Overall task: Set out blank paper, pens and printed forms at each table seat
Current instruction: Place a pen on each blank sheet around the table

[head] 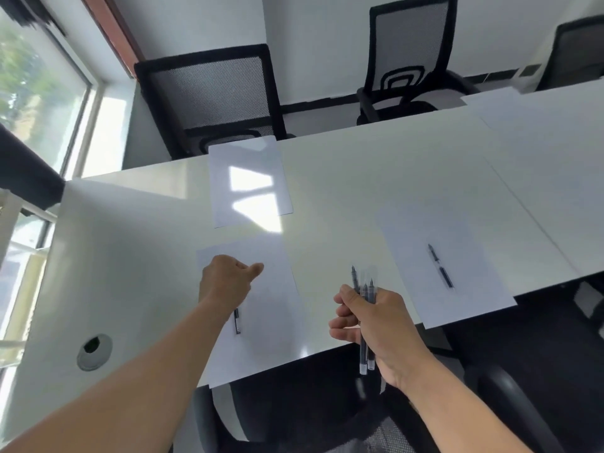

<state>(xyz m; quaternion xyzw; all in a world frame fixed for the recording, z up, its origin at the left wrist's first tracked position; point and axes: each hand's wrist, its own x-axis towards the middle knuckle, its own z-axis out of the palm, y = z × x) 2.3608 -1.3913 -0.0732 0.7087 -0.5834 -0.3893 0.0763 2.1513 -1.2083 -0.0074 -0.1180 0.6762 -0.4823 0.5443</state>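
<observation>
- White worktop [376,178] filled the view, with black mesh chairs around it and a window on the left.
- Nearest, the right hand [376,325] gripped a bundle of spare pens [364,322], fingers curled round the barrels.
- The left hand [225,279] hovered over the near sheet [271,322] with fingers curled in; whether it held anything I could not tell.
- A pen [237,321] lay on that sheet, partly hidden by the forearm.
- The right-hand sheet [451,266] already carried its own pen [441,266].
- The far sheet [250,181], by a chair [212,96], had no pen yet.
- More paper [536,106] lay further off, cut by the frame edge.
- No printed forms could be made out; every sheet looked blank, so the task seemed perhaps halfway.
</observation>
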